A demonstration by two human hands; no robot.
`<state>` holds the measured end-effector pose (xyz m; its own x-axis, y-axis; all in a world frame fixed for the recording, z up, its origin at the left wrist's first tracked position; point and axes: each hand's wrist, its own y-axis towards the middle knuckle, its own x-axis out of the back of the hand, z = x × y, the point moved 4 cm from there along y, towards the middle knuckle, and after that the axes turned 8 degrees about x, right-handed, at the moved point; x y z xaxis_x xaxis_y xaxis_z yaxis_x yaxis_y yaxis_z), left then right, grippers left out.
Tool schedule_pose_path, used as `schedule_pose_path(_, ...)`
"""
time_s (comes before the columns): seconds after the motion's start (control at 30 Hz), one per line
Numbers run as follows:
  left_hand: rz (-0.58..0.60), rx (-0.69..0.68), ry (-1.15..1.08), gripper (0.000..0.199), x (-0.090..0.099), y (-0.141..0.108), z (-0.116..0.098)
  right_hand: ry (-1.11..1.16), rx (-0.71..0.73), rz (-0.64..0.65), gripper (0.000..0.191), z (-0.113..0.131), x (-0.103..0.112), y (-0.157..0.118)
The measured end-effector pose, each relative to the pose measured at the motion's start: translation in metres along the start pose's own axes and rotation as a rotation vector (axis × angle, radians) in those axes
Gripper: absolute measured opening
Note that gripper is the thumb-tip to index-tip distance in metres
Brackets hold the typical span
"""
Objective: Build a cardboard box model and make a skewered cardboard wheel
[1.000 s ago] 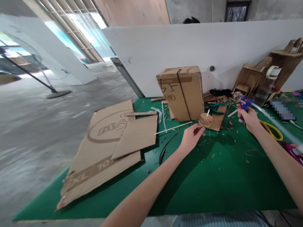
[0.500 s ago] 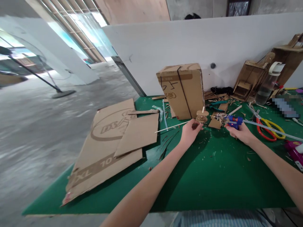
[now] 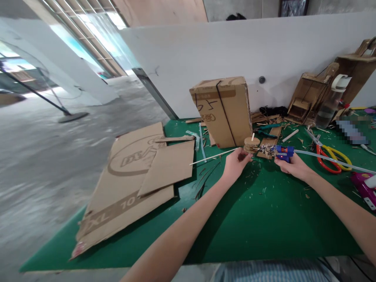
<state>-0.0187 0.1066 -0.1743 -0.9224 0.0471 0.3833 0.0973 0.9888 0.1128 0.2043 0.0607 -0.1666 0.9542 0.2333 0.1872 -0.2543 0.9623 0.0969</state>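
My left hand (image 3: 236,163) is closed on a small spool of round cardboard discs (image 3: 251,145), with a short pale stick poking up from its top. A long thin stick (image 3: 211,158) runs leftward from the same hand; whether it joins the spool I cannot tell. In my right hand (image 3: 293,166) is a blue hot glue gun (image 3: 284,152), its nozzle end crusted with cardboard scraps and pointing left. That nozzle reaches the side of the spool. A clear glue stick (image 3: 329,156) trails out of the gun's back over my right wrist.
Cardboard sheets (image 3: 126,172) lie on the green table (image 3: 264,227) at left. A taped cardboard box (image 3: 223,113) stands behind my hands. Scissors (image 3: 331,158), a magenta tool (image 3: 362,188), a water bottle (image 3: 330,103), a phone (image 3: 352,131) and teal-handled pliers (image 3: 266,131) are at right.
The glue gun has moved left, so its nozzle now meets the spool where a small gap was before. My left hand keeps its hold. The view has shifted slightly.
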Motion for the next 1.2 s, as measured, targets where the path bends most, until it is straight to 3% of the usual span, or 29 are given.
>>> schedule_pose_path(0.9, 0.035, -0.002, -0.061, 0.021, -0.003, 0.002, 0.006, -0.035, -0.014, 0.014, 0.035, 0.004, -0.002, 0.000)
schedule_pose_path(1.2, 0.039, -0.011, -0.046, 0.017, -0.003, 0.002, 0.004, -0.113, -0.060, -0.008, 0.041, -0.006, 0.004, 0.000)
